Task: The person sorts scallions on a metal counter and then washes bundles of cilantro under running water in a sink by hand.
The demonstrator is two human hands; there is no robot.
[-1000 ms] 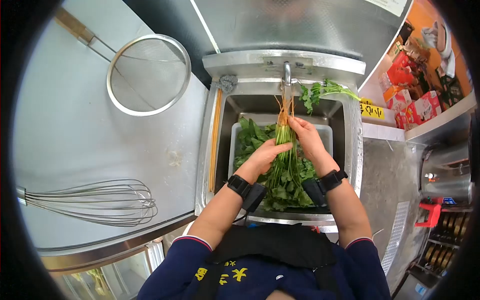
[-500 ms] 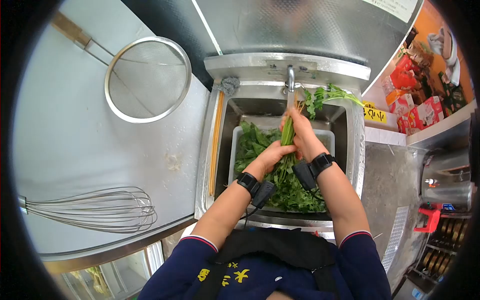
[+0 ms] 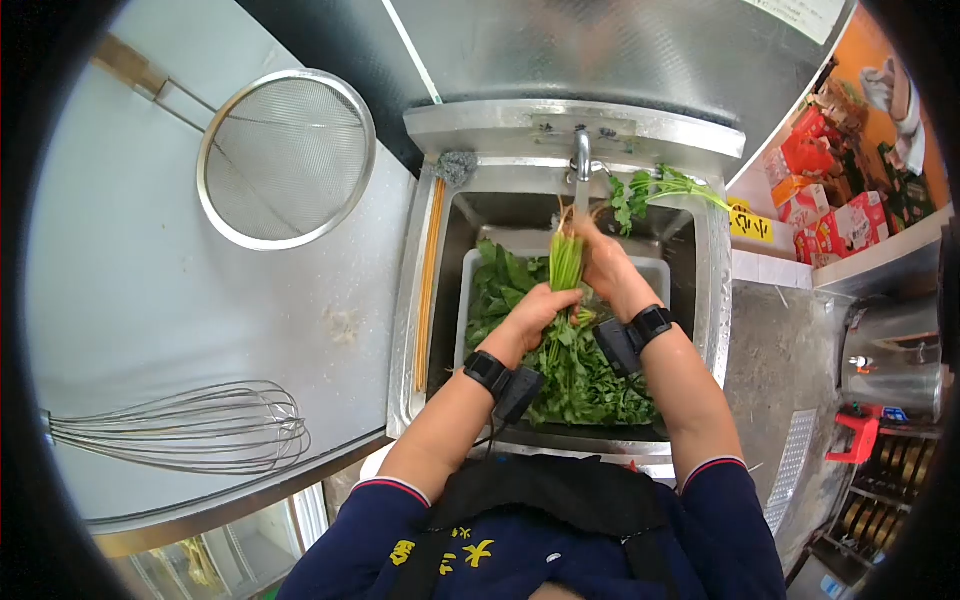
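My left hand point(image 3: 538, 318) is closed around the green stems of a bunch of leafy greens point(image 3: 566, 262), which resembles coriander or celery. Its pale roots point up toward the faucet point(image 3: 582, 155), and its leaves hang down over the sink. Water runs from the spout beside the roots. My right hand point(image 3: 604, 262) is against the right side of the stems near the root end; its fingers are blurred and partly hidden. Below both hands, a pale plastic tub point(image 3: 463, 300) stands in the metal sink point(image 3: 685, 265), holding broad dark leaves point(image 3: 497, 300) and more frilly greens point(image 3: 590, 385).
A loose leafy sprig point(image 3: 665, 187) lies on the sink's back right ledge. Wooden sticks point(image 3: 430, 290) rest along the left rim below a steel scrubber point(image 3: 457, 167). On the left counter are a mesh strainer point(image 3: 287, 160) and a large whisk point(image 3: 180, 428).
The bunch has tilted from leaning right to nearly upright, its roots moving left out from under the spout. My right hand has shifted from around the stems to their right side.
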